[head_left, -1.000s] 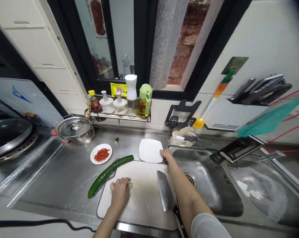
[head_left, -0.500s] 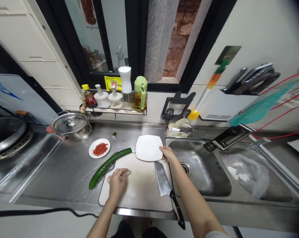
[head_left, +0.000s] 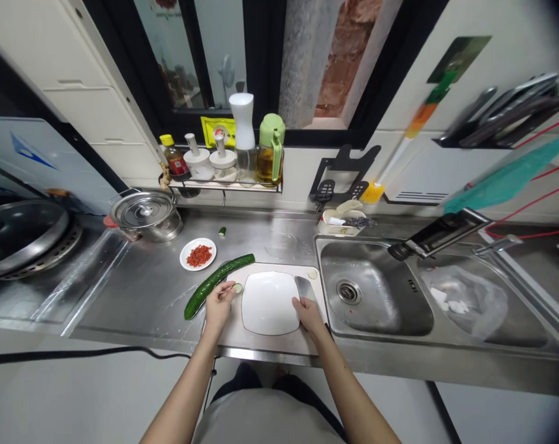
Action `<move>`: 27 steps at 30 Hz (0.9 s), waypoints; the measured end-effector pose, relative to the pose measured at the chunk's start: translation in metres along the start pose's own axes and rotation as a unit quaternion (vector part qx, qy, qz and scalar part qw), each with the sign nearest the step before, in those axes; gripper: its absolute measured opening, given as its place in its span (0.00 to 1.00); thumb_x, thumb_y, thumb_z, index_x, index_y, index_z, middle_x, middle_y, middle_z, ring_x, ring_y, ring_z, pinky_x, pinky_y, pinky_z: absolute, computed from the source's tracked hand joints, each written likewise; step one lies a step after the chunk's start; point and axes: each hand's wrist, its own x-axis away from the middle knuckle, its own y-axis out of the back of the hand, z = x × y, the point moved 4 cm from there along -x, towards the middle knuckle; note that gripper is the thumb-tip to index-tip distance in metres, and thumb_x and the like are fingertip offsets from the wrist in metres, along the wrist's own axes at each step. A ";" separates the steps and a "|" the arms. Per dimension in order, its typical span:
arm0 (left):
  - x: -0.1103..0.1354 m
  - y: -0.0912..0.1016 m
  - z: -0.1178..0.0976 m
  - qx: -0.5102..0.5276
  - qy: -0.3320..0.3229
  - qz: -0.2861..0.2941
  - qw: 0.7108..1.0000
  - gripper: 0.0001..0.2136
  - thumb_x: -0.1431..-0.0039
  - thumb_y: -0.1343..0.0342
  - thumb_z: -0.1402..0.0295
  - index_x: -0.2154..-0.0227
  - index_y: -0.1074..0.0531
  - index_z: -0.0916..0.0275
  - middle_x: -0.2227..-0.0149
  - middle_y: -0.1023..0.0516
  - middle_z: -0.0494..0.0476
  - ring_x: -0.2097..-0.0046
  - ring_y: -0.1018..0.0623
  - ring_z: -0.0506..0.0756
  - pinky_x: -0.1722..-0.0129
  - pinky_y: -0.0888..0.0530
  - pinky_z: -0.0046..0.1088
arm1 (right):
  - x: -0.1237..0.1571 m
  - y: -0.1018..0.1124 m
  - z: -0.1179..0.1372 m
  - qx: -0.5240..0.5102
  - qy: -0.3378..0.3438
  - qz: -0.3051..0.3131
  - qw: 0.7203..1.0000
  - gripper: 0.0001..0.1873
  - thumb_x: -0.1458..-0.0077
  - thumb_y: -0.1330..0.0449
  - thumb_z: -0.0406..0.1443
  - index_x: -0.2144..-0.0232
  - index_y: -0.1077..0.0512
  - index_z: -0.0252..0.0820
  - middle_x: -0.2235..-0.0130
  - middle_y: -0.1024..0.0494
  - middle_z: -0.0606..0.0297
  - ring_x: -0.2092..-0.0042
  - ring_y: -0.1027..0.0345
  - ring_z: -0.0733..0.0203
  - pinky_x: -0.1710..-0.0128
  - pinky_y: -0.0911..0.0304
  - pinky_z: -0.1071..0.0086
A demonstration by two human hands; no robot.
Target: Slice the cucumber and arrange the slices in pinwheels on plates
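Observation:
My right hand (head_left: pixel 307 311) grips the right edge of a white square plate (head_left: pixel 270 303), over the middle of the pale cutting board (head_left: pixel 256 343). Between the fingertips of my left hand (head_left: pixel 219 302) is a thin cucumber slice (head_left: pixel 237 288), just left of the plate. A long cucumber (head_left: pixel 215 282) lies across the board's upper left corner and the counter. The cleaver's blade (head_left: pixel 304 286) shows beside the plate; its handle is mostly hidden by my right hand and forearm. Another cucumber slice (head_left: pixel 312 274) rests at the board's upper right corner.
A small plate of red bits (head_left: pixel 185 259) and a cucumber end (head_left: pixel 222 232) sit behind the cucumber. The sink (head_left: pixel 376 296) adjoins the board on the right. A lidded pot (head_left: pixel 161 225) stands back left; a condiment rack (head_left: pixel 242 187) hangs below the window.
My right hand has brought the white plate from the board's back edge toward me, over its middle, covering part of the cleaver. The left hand still holds the slice. The view has shifted.

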 end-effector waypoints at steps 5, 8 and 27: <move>0.000 0.008 0.007 0.008 -0.009 -0.004 1.000 0.15 0.55 0.38 0.62 0.65 0.23 0.65 0.65 0.22 0.57 0.65 0.25 0.51 0.60 0.29 0.28 | 0.002 -0.005 -0.010 0.030 -0.016 -0.018 0.999 0.22 0.53 0.46 0.51 0.85 0.45 0.45 0.85 0.45 0.74 0.79 0.50 0.68 0.80 0.53 0.74; 0.001 0.010 0.013 0.010 -0.004 0.001 1.000 0.15 0.54 0.38 0.62 0.65 0.23 0.65 0.66 0.22 0.57 0.65 0.25 0.51 0.61 0.29 0.28 | 0.004 -0.006 -0.013 0.062 -0.022 -0.019 0.998 0.20 0.51 0.46 0.50 0.84 0.41 0.43 0.85 0.44 0.74 0.78 0.48 0.67 0.79 0.53 0.74; 0.016 -0.020 0.010 -0.021 -0.018 0.075 0.997 0.13 0.52 0.39 0.62 0.65 0.23 0.64 0.68 0.23 0.56 0.67 0.27 0.51 0.62 0.31 0.28 | 0.027 -0.010 0.028 0.485 -0.066 0.010 0.872 0.16 0.36 0.52 0.40 0.53 0.36 0.34 0.62 0.23 0.52 0.59 0.28 0.54 0.65 0.44 0.68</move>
